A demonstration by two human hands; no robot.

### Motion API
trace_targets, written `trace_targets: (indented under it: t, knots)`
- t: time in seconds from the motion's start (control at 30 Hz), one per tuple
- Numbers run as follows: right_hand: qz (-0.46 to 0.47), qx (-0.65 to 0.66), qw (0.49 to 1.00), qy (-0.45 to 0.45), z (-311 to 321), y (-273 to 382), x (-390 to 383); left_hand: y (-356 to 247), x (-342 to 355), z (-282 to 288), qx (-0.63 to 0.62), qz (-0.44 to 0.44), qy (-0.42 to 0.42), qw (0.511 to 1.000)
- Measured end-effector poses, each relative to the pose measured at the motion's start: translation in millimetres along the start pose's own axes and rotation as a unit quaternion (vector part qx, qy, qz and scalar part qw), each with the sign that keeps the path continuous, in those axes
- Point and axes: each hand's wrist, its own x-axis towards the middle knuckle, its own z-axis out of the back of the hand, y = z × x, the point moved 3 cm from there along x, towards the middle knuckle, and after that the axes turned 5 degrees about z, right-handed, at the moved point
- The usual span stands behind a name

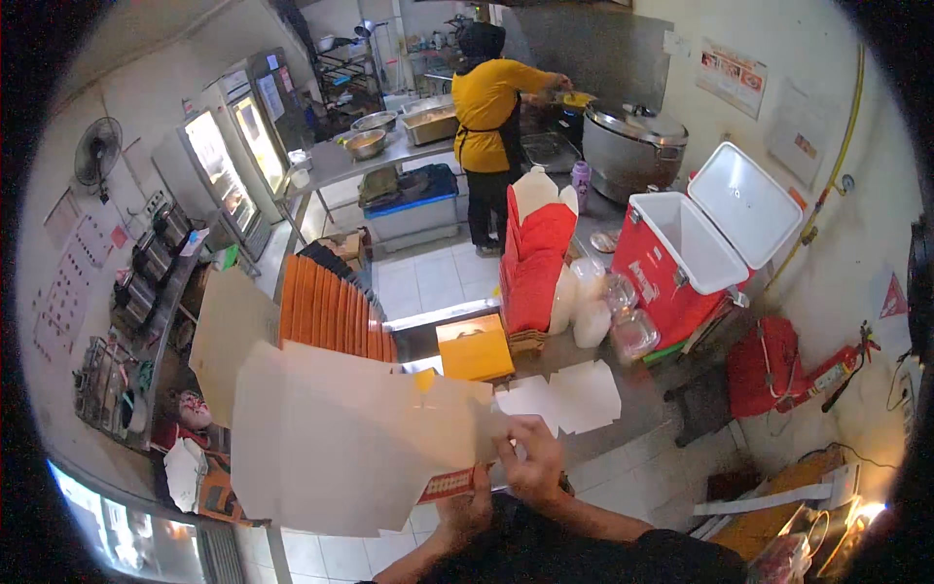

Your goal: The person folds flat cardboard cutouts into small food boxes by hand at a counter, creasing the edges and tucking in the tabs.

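We had a large white cardboard blank (341,438) up close in the head view, spread across the lower middle and left, in front of the worktop (637,394). The left hand (469,508) gripped its lower right corner, fingers closed on a red-and-white printed strip (449,486) along that edge. Nearly all of the cardboard reached out leftward from those fingers. The right hand (531,461) sat just above and to the right of the left one, fingers bent, tips right at the cardboard's right edge. We couldn't tell whether they pinched it or only touched it. A beige panel (229,336) showed behind the upper left; we couldn't tell if it was part of the same piece.

Beyond the hands we logged small white card pieces (574,397) lying flat, a yellow box (475,348), a row of orange cartons (326,311) on the left, and a tall red carton stack (533,268) with clear plastic containers (632,331) beside it. Right of those, a red cooler (647,263) stood with its white lid up. Further back, a co-worker in a yellow top (484,112) faced away beside a big lidded pot (632,151).
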Motion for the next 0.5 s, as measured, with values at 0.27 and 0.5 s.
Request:
trace_targets:
  t: [0.27,0.5]
  knots:
    - [-0.044,0.179,0.983,-0.002,16,-15,18,-1,28,41,-0.405,0.158,-0.011,0.901]
    - [0.027,-0.053,0.998,-0.009,19,6,18,-16,36,48,-0.39,0.149,0.088,0.904]
